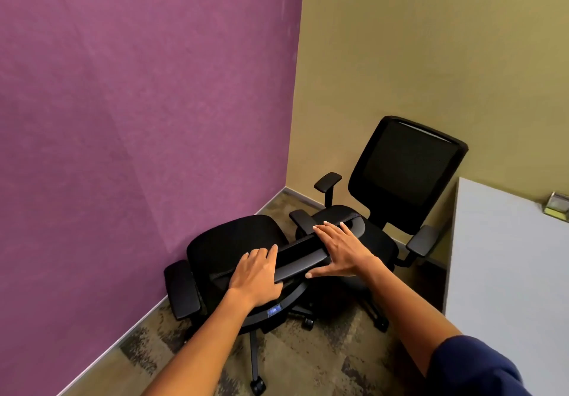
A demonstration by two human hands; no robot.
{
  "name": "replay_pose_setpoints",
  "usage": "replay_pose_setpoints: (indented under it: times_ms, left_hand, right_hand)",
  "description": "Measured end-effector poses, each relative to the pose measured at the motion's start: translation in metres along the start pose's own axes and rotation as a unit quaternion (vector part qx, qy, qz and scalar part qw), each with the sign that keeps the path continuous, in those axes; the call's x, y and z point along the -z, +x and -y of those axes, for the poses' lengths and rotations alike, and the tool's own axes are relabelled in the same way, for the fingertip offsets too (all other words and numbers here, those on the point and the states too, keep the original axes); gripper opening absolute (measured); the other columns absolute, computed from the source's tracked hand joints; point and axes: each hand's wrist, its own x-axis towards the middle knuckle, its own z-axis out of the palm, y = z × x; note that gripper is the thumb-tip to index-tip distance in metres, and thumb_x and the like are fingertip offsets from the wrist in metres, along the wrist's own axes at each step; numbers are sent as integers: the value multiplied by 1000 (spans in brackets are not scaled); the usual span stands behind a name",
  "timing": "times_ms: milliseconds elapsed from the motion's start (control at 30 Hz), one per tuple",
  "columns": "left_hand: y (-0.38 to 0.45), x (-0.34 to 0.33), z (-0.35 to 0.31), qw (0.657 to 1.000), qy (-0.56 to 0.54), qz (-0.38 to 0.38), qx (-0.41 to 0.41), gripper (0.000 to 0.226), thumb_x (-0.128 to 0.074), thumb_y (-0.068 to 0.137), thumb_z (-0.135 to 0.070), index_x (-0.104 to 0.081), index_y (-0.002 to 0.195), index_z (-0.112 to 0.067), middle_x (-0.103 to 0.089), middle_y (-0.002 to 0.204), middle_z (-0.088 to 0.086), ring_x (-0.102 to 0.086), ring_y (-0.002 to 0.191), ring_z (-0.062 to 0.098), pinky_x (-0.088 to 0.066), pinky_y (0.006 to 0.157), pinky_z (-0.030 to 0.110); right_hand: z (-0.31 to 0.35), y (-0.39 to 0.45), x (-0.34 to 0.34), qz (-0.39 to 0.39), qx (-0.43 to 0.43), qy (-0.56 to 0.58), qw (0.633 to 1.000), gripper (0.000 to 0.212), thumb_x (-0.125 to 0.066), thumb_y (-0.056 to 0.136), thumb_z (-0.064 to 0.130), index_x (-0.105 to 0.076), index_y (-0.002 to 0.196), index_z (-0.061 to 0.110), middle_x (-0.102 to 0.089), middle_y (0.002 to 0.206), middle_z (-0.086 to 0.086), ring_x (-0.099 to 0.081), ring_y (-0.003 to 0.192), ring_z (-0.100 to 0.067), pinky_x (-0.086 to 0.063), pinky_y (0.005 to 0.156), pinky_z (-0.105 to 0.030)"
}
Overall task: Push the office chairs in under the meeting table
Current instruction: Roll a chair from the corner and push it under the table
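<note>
A black office chair [229, 243] stands right below me, its seat facing the purple wall and its backrest top edge [303, 249] toward me. My left hand [255, 275] wraps over the left part of that top edge. Flat on the right part lies my right hand [340, 249], fingers spread. A second black mesh-back chair [406, 171] stands behind it in the corner, facing me, its armrest close to the white meeting table [508, 272] at the right.
The purple wall [138, 118] is close on the left and an olive wall [431, 57] stands behind. A small holder with yellow notes [556, 206] sits on the table. Patterned carpet [323, 361] lies open in the foreground.
</note>
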Motion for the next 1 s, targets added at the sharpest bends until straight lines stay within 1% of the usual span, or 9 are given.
replay_pose_setpoints:
  times_ms: [67,133,200,267,333,467,567,700,1000]
  left_hand:
    - [2,-1,-5,1000,-3,-1,6,84,-57,91,-46,-18,155,-7,-48,143,13,-47,131,29,-40,110,41]
    - [0,-1,-13,1000,2,1,11,81,-57,92,-44,-20,154,-7,-49,140,13,-50,126,29,-43,106,41]
    - [-3,-2,-18,1000,8,4,13,77,-56,92,-42,-23,152,-7,-50,138,13,-51,123,29,-45,103,41]
    - [-7,-2,-19,1000,12,3,13,73,-55,92,-39,-25,150,-7,-51,136,13,-52,122,29,-45,102,40]
    - [-11,0,-17,1000,13,2,11,69,-54,93,-38,-28,148,-7,-52,136,13,-52,121,28,-45,102,40]
    - [-25,1,-9,1000,21,-6,6,64,-54,93,-37,-32,145,-7,-53,135,13,-54,121,29,-45,102,41]
    - [-37,1,-1,1000,21,-11,2,64,-52,94,-36,-32,147,-7,-53,136,13,-53,122,29,-44,104,41]
    - [-58,2,14,999,25,-14,-16,65,-52,94,-36,-31,148,-6,-53,137,12,-53,122,28,-43,104,41]
    - [-113,-4,36,996,21,-34,-78,63,-56,95,-39,-35,145,-8,-54,135,10,-54,121,28,-44,104,40]
  right_hand:
    - [-4,4,-2,-30,2,-7,1000,122,-40,63,99,-32,152,16,-39,155,-5,-29,147,-25,-14,124,-53]
    - [-5,5,-5,-63,1,-11,998,91,-57,71,81,-48,138,20,-54,139,-3,-45,134,-25,-26,120,-49]
    - [-3,2,-9,-91,-9,-13,996,67,-63,75,65,-56,126,22,-60,126,0,-52,123,-23,-32,114,-41]
    - [1,-2,-11,-109,-21,-11,994,55,-61,75,59,-59,117,22,-62,116,1,-56,113,-23,-37,107,-38]
    - [7,-6,-12,-114,-28,-10,993,51,-60,75,57,-60,112,21,-62,110,0,-57,108,-23,-40,104,-38]
    - [26,-18,-15,-123,-49,-13,991,47,-60,73,53,-61,106,19,-62,104,0,-57,103,-24,-41,103,-39]
    - [41,-26,-19,-120,-66,-18,990,48,-59,74,54,-62,107,19,-63,105,0,-57,105,-23,-40,106,-40]
    - [69,-42,-25,-123,-92,-22,988,49,-64,76,55,-62,109,19,-63,105,0,-58,106,-23,-40,108,-42]
    - [136,-91,-34,-143,-159,-21,976,49,-64,71,49,-65,107,16,-65,102,-2,-60,104,-25,-41,101,-39]
